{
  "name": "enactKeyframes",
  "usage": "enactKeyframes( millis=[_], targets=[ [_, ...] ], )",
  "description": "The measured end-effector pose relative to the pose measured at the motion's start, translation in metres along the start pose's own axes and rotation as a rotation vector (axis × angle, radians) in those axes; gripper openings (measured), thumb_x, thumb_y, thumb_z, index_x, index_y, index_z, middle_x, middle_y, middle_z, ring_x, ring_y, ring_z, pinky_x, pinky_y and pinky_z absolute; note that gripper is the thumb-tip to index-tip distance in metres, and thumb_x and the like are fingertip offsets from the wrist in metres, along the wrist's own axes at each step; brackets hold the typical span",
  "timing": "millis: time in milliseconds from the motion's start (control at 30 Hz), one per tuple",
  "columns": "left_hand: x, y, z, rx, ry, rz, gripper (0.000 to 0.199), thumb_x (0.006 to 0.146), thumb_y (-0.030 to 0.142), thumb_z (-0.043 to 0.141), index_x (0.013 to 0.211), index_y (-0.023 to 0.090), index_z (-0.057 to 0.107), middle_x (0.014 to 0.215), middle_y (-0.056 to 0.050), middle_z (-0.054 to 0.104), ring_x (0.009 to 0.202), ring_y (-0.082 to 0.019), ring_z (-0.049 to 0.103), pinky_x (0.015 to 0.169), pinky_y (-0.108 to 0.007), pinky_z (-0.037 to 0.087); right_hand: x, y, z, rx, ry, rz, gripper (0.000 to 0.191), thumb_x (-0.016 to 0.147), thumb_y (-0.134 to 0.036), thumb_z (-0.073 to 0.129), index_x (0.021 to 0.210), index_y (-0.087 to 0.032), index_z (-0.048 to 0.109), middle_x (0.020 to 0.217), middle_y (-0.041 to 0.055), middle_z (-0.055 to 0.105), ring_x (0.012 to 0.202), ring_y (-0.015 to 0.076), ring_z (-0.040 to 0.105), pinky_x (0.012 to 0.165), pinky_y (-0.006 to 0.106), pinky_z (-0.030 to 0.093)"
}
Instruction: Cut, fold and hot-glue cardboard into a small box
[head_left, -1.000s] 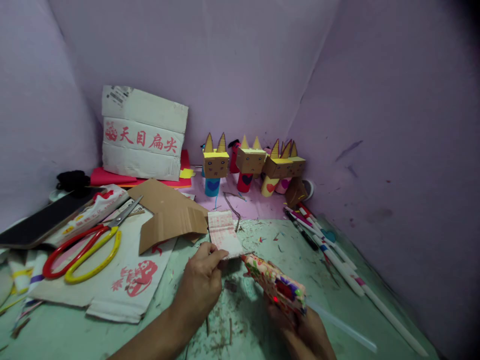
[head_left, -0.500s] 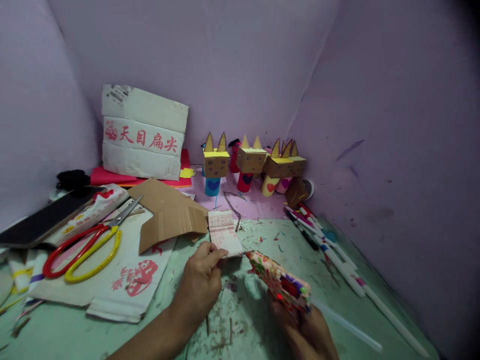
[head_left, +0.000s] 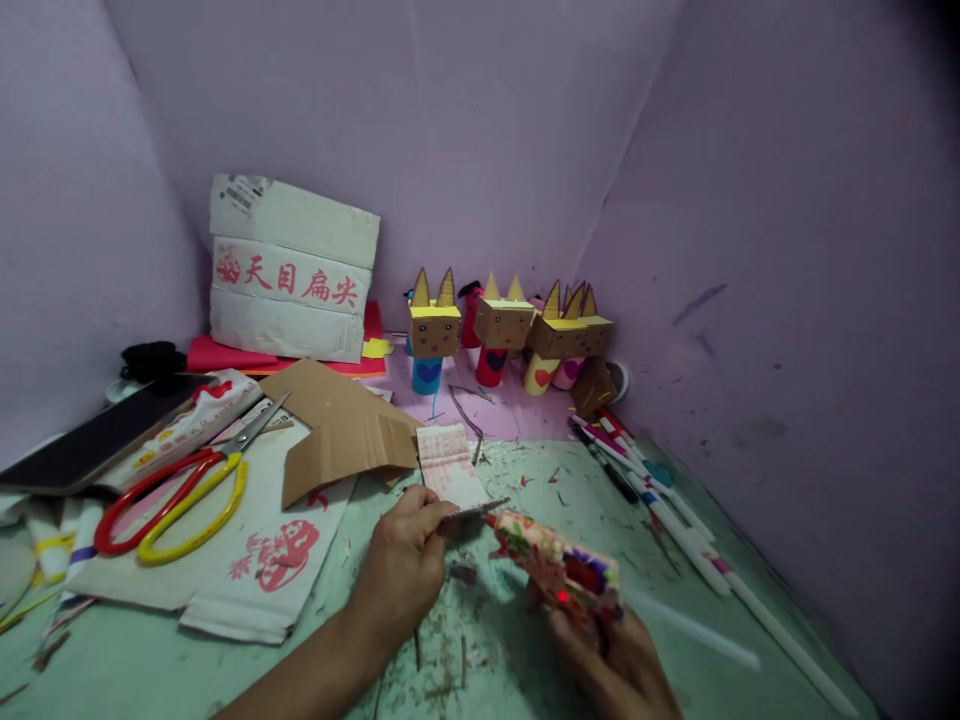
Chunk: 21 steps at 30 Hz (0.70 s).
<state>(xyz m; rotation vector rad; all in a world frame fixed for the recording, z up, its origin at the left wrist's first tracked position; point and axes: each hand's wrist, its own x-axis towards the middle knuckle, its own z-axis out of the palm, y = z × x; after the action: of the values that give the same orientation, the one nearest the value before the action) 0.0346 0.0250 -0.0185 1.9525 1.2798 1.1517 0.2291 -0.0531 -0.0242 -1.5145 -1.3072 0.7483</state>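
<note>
The left hand, thumb and fingers pinched closed, grips a thin brown strip, its long axis running rightward and slightly up. The right hand is wrapped around a floral-patterned glue gun, whose red nozzle points up-left at the strip's underside; contact is unclear. Just beyond the left hand lies a white, red-printed cardboard piece, on the debris-strewn pale-green desk, below lilac walls.

White cardboard reads "天目扁尖" in red; its corner label seems illegible.
</note>
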Motion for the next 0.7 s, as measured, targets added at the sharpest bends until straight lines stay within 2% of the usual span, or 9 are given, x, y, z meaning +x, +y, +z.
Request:
enactKeyframes(
  millis=[67,100,133,200,333,433,533,600,700],
  targets=[
    [0.000,0.000,-0.002,-0.017,-0.032,-0.021,0.026,0.081,0.011,0.047,0.078,0.019,0.072,0.072,-0.002,0.057,0.068,-0.015,0.057,0.062,-0.025,0.043,0.014,-0.007,-0.009,0.041,-0.016,0.065,0.039,0.075,-0.057,0.060,0.080,-0.020,0.074,0.063,0.0045,0.070,0.056,0.0219,0.062,0.052,0.028,0.050],
    [-0.001,0.000,-0.004,-0.024,-0.053,-0.032,0.026,0.081,0.011,0.047,0.076,0.018,0.072,0.073,-0.003,0.057,0.068,-0.015,0.057,0.062,-0.025,0.042,0.025,-0.010,-0.014,0.079,-0.044,0.105,0.041,0.076,-0.058,0.059,0.076,-0.019,0.072,0.056,0.0028,0.066,0.046,0.0178,0.054,0.043,0.026,0.043],
    [-0.001,0.000,-0.005,-0.032,-0.079,-0.049,0.026,0.081,0.012,0.047,0.075,0.018,0.071,0.073,-0.003,0.057,0.069,-0.015,0.057,0.062,-0.025,0.042,0.038,-0.013,-0.018,0.132,-0.034,0.138,0.040,0.075,-0.057,0.060,0.072,-0.019,0.069,0.056,0.0014,0.063,0.043,0.0158,0.051,0.039,0.025,0.038],
    [-0.003,0.001,-0.009,-0.048,-0.130,-0.084,0.024,0.081,0.014,0.049,0.072,0.017,0.071,0.073,-0.003,0.057,0.070,-0.016,0.057,0.063,-0.026,0.041,0.065,-0.017,-0.022,0.218,-0.003,0.190,0.034,0.070,-0.052,0.067,0.064,-0.019,0.063,0.056,-0.0008,0.060,0.051,0.0154,0.054,0.046,0.023,0.041],
    [-0.004,0.002,-0.014,-0.061,-0.203,-0.135,0.021,0.080,0.016,0.051,0.069,0.018,0.069,0.072,-0.002,0.056,0.068,-0.016,0.056,0.063,-0.026,0.039,0.103,-0.019,-0.016,0.281,-0.094,0.324,0.031,0.060,-0.042,0.076,0.056,-0.017,0.059,0.047,-0.0033,0.053,0.042,0.0103,0.044,0.042,0.021,0.033],
    [-0.002,0.003,-0.014,-0.069,-0.201,-0.167,0.021,0.077,0.015,0.054,0.058,0.017,0.061,0.068,-0.001,0.053,0.064,-0.015,0.054,0.059,-0.025,0.037,0.100,-0.022,-0.008,0.342,-0.134,0.312,0.031,0.063,-0.047,0.072,0.070,-0.017,0.064,0.056,-0.0005,0.061,0.045,0.0123,0.048,0.043,0.023,0.037],
    [-0.001,0.002,-0.012,-0.043,-0.191,-0.168,0.028,0.077,0.015,0.054,0.049,0.017,0.051,0.065,-0.001,0.051,0.062,-0.014,0.053,0.058,-0.025,0.036,0.080,-0.025,-0.008,0.360,-0.187,0.170,0.033,0.073,-0.050,0.065,0.087,-0.020,0.066,0.061,0.0001,0.065,0.044,0.0124,0.046,0.041,0.023,0.035],
    [-0.002,0.002,-0.010,-0.015,-0.189,-0.154,0.028,0.077,0.014,0.053,0.050,0.017,0.051,0.066,-0.001,0.051,0.063,-0.015,0.053,0.060,-0.026,0.036,0.066,-0.025,-0.011,0.281,-0.201,0.082,0.031,0.075,-0.050,0.063,0.086,-0.021,0.067,0.057,0.0000,0.062,0.044,0.0142,0.047,0.041,0.024,0.035],
    [-0.002,0.001,-0.009,0.006,-0.194,-0.153,0.025,0.078,0.013,0.051,0.054,0.017,0.054,0.068,-0.001,0.051,0.065,-0.015,0.054,0.060,-0.026,0.036,0.058,-0.018,-0.017,0.112,-0.177,0.001,0.025,0.071,-0.047,0.067,0.073,-0.022,0.068,0.061,0.0018,0.066,0.055,0.0206,0.059,0.048,0.029,0.044]
  ],
)
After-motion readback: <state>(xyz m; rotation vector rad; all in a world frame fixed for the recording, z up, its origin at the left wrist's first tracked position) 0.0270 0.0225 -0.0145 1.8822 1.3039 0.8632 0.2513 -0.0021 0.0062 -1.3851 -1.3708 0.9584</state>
